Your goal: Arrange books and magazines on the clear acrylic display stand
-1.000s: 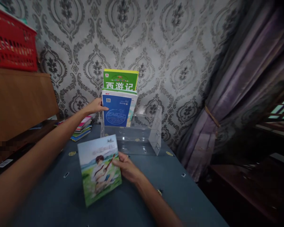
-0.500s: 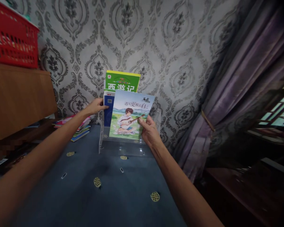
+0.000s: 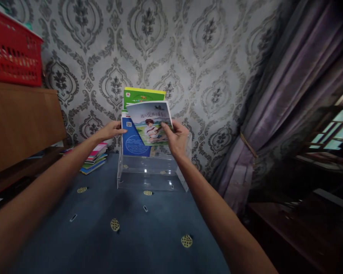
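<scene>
My right hand (image 3: 175,137) grips the right edge of a thin book (image 3: 153,121), thumb on its front. Its cover has a child with a guitar, and it tilts in front of other books. My left hand (image 3: 114,129) is closed on the left edge of a blue book (image 3: 133,140), with the thumb on the cover and the other fingers partly hidden behind. Behind it a green book (image 3: 144,95) with a yellow top edge stands taller. These books stand in the back of a clear acrylic rack (image 3: 148,182), whose lower front tiers show no books.
A stack of books (image 3: 94,160) lies left of the rack on the blue patterned tablecloth (image 3: 145,236). Further left is a wooden cabinet (image 3: 23,121) with a red basket (image 3: 14,53) on top. Patterned wallpaper backs the table, and a tied purple curtain (image 3: 254,125) hangs at the right.
The guitar-cover book has moved up and back in my right hand and tilted, uncovering more of the blue book and the rack's front tiers. My left hand keeps its place at the blue book's edge.
</scene>
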Demonstrator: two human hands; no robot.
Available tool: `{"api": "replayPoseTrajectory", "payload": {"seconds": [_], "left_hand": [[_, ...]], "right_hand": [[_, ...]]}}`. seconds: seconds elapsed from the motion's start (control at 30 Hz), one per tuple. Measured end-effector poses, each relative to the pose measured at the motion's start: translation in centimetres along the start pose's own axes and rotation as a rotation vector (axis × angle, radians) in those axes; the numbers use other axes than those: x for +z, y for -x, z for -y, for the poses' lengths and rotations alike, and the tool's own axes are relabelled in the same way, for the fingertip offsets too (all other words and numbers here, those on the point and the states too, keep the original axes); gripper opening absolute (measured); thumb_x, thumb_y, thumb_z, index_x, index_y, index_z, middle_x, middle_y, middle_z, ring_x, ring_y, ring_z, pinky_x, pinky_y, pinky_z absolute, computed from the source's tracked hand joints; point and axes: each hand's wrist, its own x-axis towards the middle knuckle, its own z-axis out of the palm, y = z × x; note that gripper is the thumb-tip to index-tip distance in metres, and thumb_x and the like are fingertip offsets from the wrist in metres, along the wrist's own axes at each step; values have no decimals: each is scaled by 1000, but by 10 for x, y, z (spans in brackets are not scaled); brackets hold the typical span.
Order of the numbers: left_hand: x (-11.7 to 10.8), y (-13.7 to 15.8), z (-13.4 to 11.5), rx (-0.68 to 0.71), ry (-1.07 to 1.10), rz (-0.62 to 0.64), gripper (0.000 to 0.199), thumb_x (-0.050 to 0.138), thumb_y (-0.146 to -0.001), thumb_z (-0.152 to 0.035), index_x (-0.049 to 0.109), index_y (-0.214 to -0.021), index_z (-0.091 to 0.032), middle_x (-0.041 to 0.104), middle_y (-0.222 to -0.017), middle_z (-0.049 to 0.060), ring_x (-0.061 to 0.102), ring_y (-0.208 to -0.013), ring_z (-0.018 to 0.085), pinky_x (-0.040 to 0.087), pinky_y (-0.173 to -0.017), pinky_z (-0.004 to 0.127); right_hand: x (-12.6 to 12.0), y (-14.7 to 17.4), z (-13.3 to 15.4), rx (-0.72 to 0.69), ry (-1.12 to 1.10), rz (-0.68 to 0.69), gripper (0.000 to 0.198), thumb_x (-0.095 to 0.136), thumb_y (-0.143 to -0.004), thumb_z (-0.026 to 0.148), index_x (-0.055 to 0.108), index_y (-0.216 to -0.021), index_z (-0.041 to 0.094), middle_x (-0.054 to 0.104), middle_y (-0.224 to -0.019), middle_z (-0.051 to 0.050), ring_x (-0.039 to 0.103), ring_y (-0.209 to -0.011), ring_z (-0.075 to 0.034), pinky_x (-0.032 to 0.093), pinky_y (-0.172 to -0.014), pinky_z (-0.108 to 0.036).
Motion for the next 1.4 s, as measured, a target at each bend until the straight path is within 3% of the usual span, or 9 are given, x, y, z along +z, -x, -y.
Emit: {"api": "replayPoseTrajectory", "payload": {"seconds": [0.4,0.63,0.73,0.97,1.07,1.13,1.2,1.27,1.4], "left_hand": [[-3,6,-8,-98,-60,6,57,75,-71,-55,72,-112,-16,76,-98,9,67,-85,25,52,-73,34],[4,13,-22,9,-47,24,57,72,-74,-53,70,-116,-15,75,-111,9,66,-104,29,50,-96,42],[8,20,-24,-8,-30,0,57,70,-75,-54,67,-116,-14,73,-115,11,65,-104,29,51,-93,42],[26,70,-3,-171,-162,-339,53,64,-76,-55,59,-114,-18,68,-105,10,64,-100,27,53,-78,39],[36,100,4,-196,-163,-373,50,61,-77,-59,60,-107,-20,68,-103,9,64,-100,28,52,-82,41],[39,118,6,-198,-166,-348,48,61,-77,-62,61,-103,-21,70,-102,9,64,-99,29,52,-86,43],[40,130,6,-207,-174,-314,47,60,-77,-64,62,-100,-22,70,-100,8,64,-98,29,51,-88,43],[38,137,6,-223,-178,-297,48,59,-77,-65,63,-99,-22,70,-98,7,63,-97,28,51,-87,42],[38,138,9,-256,-119,-305,51,59,-76,-65,63,-98,-19,68,-95,7,63,-91,26,52,-75,36]], "right_hand": [[-6,29,0,155,-158,-2,20,74,-79,42,72,-78,21,67,-72,2,59,-67,-15,48,-65,-28],[-36,99,12,580,-302,286,28,84,-70,45,74,-81,20,72,-70,0,63,-61,-17,50,-57,-28],[-39,135,18,762,-369,343,32,87,-66,46,75,-80,19,72,-68,0,64,-59,-17,51,-58,-28],[-12,217,33,1211,-627,318,45,87,-63,55,72,-84,17,74,-75,-6,71,-71,-25,56,-71,-38],[0,252,33,1325,-621,411,54,84,-60,62,70,-86,16,74,-77,-9,72,-76,-27,55,-74,-41],[2,263,31,1270,-455,567,52,81,-64,60,71,-91,17,74,-79,-7,71,-76,-26,55,-72,-40],[2,255,25,1039,-178,671,37,79,-70,48,71,-92,19,73,-81,-5,69,-78,-24,54,-73,-38],[1,226,16,727,99,614,21,75,-74,34,72,-89,20,73,-83,-5,68,-82,-24,53,-78,-38],[6,137,-9,601,144,459,29,58,-87,34,69,-111,20,71,-94,-7,66,-85,-22,54,-75,-35]]}}
